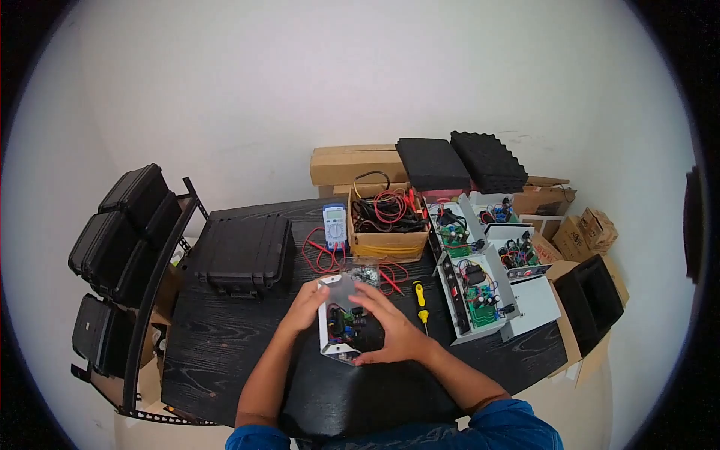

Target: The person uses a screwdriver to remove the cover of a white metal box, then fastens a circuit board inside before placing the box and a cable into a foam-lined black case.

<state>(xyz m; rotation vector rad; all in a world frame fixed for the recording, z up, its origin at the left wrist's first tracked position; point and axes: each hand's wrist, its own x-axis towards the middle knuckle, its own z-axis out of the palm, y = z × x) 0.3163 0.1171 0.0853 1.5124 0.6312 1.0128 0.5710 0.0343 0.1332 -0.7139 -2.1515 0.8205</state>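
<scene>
Two hands grasp a white box (pixel 339 322) of circuitry at the near middle of the black table (pixel 217 337): left hand (pixel 306 306) closed on its left wall, right hand (pixel 394 330) spread over its right side, screwdriver (pixel 421 298) just right.

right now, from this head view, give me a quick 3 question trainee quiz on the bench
1. True or false: both hands are on the small white open box with a circuit board inside.
2. What lies on the table just right of the right hand? A) a yellow-handled screwdriver B) a hammer C) scissors
3. Fill in: the blue multimeter lies left of the cardboard box full of ____.

Key:
1. True: the left hand and right hand hold the white open box.
2. A, the yellow-handled screwdriver.
3. Cables: the blue multimeter lies beside the cardboard box.
</scene>
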